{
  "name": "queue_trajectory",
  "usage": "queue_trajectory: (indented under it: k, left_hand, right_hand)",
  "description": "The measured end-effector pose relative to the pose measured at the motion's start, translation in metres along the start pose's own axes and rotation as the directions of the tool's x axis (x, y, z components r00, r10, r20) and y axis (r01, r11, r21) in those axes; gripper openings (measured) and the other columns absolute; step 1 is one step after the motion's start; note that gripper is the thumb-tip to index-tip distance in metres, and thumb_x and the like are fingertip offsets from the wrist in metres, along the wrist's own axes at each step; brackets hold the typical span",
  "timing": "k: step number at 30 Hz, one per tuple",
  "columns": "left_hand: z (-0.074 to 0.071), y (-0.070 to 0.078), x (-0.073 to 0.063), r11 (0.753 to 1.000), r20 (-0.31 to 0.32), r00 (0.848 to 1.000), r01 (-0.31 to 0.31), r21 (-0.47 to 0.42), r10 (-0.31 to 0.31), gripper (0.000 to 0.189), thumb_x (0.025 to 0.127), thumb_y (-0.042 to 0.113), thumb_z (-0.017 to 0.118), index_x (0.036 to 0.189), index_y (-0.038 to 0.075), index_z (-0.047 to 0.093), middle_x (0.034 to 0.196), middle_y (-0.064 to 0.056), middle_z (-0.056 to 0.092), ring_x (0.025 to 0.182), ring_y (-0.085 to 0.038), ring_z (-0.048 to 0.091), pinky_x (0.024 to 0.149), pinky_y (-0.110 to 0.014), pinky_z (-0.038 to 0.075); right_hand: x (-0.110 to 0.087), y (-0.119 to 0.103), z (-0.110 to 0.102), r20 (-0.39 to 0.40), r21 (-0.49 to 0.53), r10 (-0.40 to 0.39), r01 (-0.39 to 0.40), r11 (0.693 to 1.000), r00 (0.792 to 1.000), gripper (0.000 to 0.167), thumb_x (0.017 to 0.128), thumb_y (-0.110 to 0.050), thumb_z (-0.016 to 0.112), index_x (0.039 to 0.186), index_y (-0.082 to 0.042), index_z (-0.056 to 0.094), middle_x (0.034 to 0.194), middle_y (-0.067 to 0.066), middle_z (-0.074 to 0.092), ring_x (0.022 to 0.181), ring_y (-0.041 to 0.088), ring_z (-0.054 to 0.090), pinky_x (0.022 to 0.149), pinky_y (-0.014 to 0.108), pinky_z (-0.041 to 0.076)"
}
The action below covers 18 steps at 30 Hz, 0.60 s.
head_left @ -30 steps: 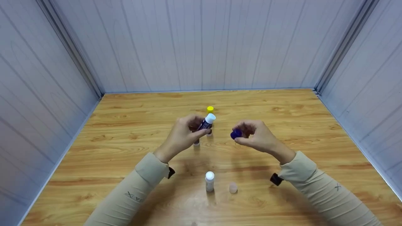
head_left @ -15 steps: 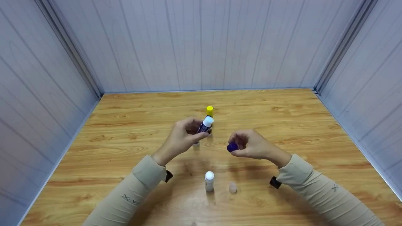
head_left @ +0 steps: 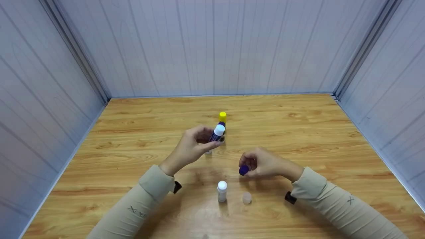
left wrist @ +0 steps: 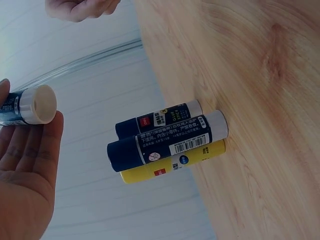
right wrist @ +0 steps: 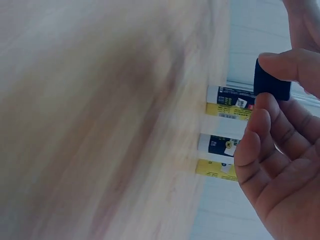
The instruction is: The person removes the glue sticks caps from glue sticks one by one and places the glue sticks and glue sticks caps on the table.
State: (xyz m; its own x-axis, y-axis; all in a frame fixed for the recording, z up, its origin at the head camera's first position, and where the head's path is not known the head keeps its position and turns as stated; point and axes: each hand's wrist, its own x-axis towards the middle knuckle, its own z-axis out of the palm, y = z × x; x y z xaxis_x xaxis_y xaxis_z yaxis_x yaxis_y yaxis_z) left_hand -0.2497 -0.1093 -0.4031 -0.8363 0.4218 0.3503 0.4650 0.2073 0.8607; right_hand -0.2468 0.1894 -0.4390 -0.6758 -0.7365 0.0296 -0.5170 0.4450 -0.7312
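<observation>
My left hand (head_left: 199, 142) grips a dark blue glue stick (head_left: 216, 132) tilted upward, its white top uncapped; in the left wrist view the stick (left wrist: 27, 106) lies across my fingers (left wrist: 35, 150). My right hand (head_left: 262, 162) pinches the stick's dark blue cap (head_left: 243, 170) low over the table, to the right of and nearer me than the stick. In the right wrist view thumb and fingers (right wrist: 260, 145) clamp the cap (right wrist: 271, 82). The two hands are apart.
Three capped glue sticks (left wrist: 165, 145) stand close together behind my left hand, one yellow (head_left: 222, 116). Near me a small white uncapped stick (head_left: 221, 191) stands beside a translucent cap (head_left: 246, 198). Grey walls (head_left: 212, 46) enclose the wooden table (head_left: 315, 132) on three sides.
My right hand has carried the dark blue cap down and toward me, away from the stick. The left hand and its stick have barely shifted.
</observation>
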Motion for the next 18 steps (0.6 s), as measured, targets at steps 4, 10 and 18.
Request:
queue_trajectory:
  k: [4,10,18]
  left_hand:
    - [0.001,-0.001,-0.002,1.000,0.012,1.000,0.003,-0.002,-0.003,0.027,0.098,0.013,0.083,0.122,0.006,0.073,0.118,-0.012,0.081,0.099,-0.018,0.077,0.087,-0.030,0.064]
    - [0.001,-0.002,-0.003,1.000,0.032,0.999,0.025,0.000,-0.025,0.029,0.098,0.016,0.083,0.122,0.004,0.072,0.120,-0.012,0.081,0.097,-0.018,0.076,0.086,-0.030,0.063]
    - [0.003,-0.006,-0.005,0.999,0.050,0.998,0.043,-0.003,-0.043,0.026,0.099,0.013,0.082,0.121,0.004,0.072,0.118,-0.010,0.079,0.097,-0.019,0.075,0.086,-0.031,0.063]
  right_hand:
    - [-0.001,0.002,0.004,0.058,-0.029,0.030,-0.028,0.999,0.998,0.022,0.084,-0.003,0.087,0.104,-0.001,0.078,0.083,0.003,0.072,0.072,0.002,0.059,0.066,0.020,0.051]
    - [0.000,0.005,0.008,0.119,-0.085,0.034,-0.024,0.996,0.992,0.021,0.083,-0.001,0.089,0.102,-0.003,0.079,0.081,0.001,0.072,0.071,0.000,0.058,0.065,0.020,0.052]
    - [-0.001,0.008,0.014,0.173,-0.116,0.057,-0.037,0.993,0.983,0.020,0.083,-0.001,0.090,0.099,-0.004,0.079,0.082,0.003,0.073,0.071,-0.002,0.057,0.065,0.020,0.052]
